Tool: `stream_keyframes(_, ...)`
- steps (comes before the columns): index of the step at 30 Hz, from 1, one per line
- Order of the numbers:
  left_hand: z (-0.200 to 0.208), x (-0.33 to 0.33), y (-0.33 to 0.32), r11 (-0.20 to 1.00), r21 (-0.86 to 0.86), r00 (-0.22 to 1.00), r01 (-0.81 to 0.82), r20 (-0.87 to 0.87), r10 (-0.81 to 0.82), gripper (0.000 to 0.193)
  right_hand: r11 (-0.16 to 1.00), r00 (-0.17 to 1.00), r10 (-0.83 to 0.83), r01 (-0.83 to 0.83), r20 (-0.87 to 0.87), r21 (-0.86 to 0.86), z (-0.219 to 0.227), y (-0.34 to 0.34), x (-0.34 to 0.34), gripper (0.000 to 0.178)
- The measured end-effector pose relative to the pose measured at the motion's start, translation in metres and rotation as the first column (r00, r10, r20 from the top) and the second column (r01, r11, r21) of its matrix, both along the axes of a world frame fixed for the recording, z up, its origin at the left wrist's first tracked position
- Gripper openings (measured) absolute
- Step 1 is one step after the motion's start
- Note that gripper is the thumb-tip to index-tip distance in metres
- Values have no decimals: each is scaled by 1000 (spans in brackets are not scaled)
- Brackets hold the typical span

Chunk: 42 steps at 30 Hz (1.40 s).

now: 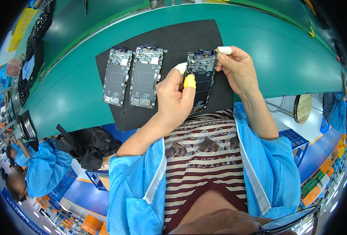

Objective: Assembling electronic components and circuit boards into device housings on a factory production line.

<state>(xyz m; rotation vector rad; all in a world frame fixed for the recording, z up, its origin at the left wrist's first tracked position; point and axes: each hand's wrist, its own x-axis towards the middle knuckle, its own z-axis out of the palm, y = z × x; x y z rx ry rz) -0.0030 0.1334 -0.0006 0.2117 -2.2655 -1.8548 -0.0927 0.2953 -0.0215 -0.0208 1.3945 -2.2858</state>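
A black circuit board [205,76], densely packed with parts at its far end, lies on a dark mat [173,37] in front of me. My left hand [174,96] grips its left edge, with a white finger cover and a yellow one on the digits. At the far right corner, beside a dark purple connector, my right hand [239,68] pinches with a white-covered finger and the thumb. Whether a small part sits between those fingertips is hidden. Two similar boards, a left one [116,78] and a middle one [145,80], rest side by side to the left.
The mat sits on a green worktop [275,51]. A black bag or garment [89,145] hangs at the near left edge. Further left, a person in blue workwear [48,168] sits nearby. A blue crate [294,141] stands low at the right, near a round yellowish disc [302,109].
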Motion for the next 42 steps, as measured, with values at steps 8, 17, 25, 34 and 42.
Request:
stream_keyframes(8,0,5,0,990,-141,992,26,-121,-44,14,999,1000,25,-25,-19,-25,-2,2,0,14)
stream_keyframes(17,2,2,1,984,-173,986,36,-154,-63,14,997,999,40,-42,-27,-68,-11,6,-4,13)
stream_keyframes(25,-11,0,-3,981,192,1000,-2,30,-4,9,1000,1000,9,-9,20,-21,-5,0,-1,15)
stream_keyframes(34,-12,1,-6,976,211,998,51,17,-56,17,999,1000,24,-24,5,32,1,1,-1,16)
stream_keyframes(42,-10,-2,-1,983,183,1000,-8,1,8,8,994,1000,-2,1,10,107,2,3,-2,15)
